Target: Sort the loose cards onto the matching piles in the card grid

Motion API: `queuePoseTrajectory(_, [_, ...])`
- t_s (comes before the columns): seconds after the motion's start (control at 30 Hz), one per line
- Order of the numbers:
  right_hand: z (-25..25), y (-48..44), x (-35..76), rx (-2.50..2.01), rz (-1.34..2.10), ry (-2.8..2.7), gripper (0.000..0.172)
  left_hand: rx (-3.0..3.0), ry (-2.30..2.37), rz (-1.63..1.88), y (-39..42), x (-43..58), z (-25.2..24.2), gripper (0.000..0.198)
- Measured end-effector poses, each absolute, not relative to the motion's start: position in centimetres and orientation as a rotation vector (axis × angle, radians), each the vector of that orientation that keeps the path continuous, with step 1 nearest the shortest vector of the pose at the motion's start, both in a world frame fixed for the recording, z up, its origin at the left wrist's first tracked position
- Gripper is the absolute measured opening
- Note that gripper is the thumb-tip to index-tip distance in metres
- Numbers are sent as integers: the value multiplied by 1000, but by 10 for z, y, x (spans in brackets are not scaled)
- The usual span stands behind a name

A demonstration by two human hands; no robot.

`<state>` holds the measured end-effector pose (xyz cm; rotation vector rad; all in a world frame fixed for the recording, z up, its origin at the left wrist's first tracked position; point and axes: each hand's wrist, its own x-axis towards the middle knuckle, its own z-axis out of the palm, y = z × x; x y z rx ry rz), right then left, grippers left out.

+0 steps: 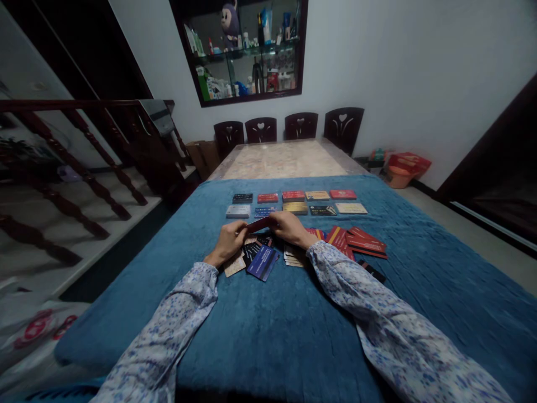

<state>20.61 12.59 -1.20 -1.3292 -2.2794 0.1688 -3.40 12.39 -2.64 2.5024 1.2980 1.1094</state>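
Observation:
Both hands meet over a blue cloth (272, 324) on a table. My left hand (229, 242) and my right hand (289, 228) together pinch a dark red card (259, 224) by its two ends, fingers closed on it. Under the hands lies a loose pile of cards, among them a blue card (263, 262) and a beige card (234, 265). Several red cards (363, 242) fan out to the right of my right hand. Beyond the hands, two neat rows of cards (296, 202) lie flat on the cloth.
A marble tabletop (285, 159) extends past the cloth, with several dark chairs (301, 125) at its far end. A wooden stair railing (84, 145) runs along the left. A wall cabinet (245, 50) holds bottles. Red bags (405, 167) sit on the floor at right.

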Motion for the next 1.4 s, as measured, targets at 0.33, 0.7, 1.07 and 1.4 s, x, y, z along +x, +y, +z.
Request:
queuePoseTrajectory(0.33, [-14, 133, 203, -1079, 179, -2120, 11, 2564, 1229, 1076, 128, -36, -31, 21])
queuePoseTrajectory(0.7, [-13, 130, 195, -1082, -45, -2199, 17, 2554, 1219, 1212, 121, -31, -25, 22])
queuePoseTrajectory(1.07, [-15, 124, 188, -1027, -121, -2336, 14, 2492, 1140, 1221, 110, -19, -21, 17])
queuePoseTrajectory(1.4, [-14, 120, 188, -1157, -103, -2332, 24, 2458, 1185, 1190, 116, -20, -28, 27])
